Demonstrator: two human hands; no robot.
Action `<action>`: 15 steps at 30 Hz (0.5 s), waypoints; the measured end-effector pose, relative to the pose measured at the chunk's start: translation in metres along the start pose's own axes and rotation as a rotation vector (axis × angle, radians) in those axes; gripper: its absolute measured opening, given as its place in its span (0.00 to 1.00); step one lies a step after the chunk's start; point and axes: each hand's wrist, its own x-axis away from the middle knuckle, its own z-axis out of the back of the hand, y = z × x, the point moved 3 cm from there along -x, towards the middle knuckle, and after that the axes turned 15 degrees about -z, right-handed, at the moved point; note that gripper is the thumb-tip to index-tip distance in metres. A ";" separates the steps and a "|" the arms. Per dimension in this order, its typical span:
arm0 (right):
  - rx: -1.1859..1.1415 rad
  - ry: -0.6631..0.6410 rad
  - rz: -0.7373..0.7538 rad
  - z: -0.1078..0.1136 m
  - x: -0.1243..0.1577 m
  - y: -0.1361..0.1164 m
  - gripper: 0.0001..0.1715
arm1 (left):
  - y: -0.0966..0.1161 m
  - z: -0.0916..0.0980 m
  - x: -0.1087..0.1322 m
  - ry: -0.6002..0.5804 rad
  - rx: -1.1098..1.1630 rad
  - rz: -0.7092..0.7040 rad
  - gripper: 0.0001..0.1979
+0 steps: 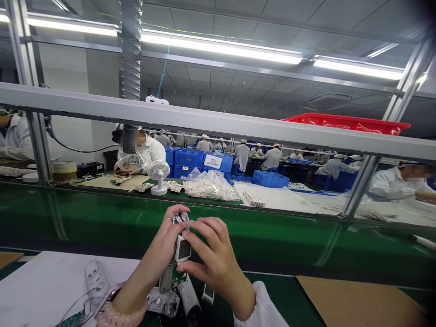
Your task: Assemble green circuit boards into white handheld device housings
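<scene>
My left hand (169,234) is wrapped round the upper end of a slim white device, its thumb and fingers closed on it. The device has a small framed screen (184,249) and a green circuit board (179,278) below the screen. My right hand (213,250) holds the same device from the right, with fingertips at its top and the thumb beside the board. Below lie white housing parts (162,302), a white-and-black part (189,297) and a small white frame (208,294).
A white sheet (41,281) with a white housing (95,277) and wires lies left; brown cardboard (357,302) lies right. Beyond the green belt (272,236) are a white fan (158,175), a bag of parts (211,185), blue crates (188,160) and several people. A red tray (347,122) sits on the shelf.
</scene>
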 end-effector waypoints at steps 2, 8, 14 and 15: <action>-0.003 -0.030 0.005 0.001 -0.002 -0.002 0.27 | -0.002 -0.001 -0.002 -0.011 -0.046 -0.111 0.09; 0.003 -0.017 0.001 0.006 -0.004 -0.004 0.22 | 0.001 -0.009 0.005 0.045 -0.030 -0.114 0.24; 0.006 0.005 0.011 0.010 -0.005 -0.002 0.22 | 0.010 -0.016 0.010 0.082 -0.010 -0.211 0.29; 0.005 0.009 0.017 0.010 -0.005 -0.002 0.22 | 0.010 -0.017 0.010 0.081 -0.005 -0.228 0.30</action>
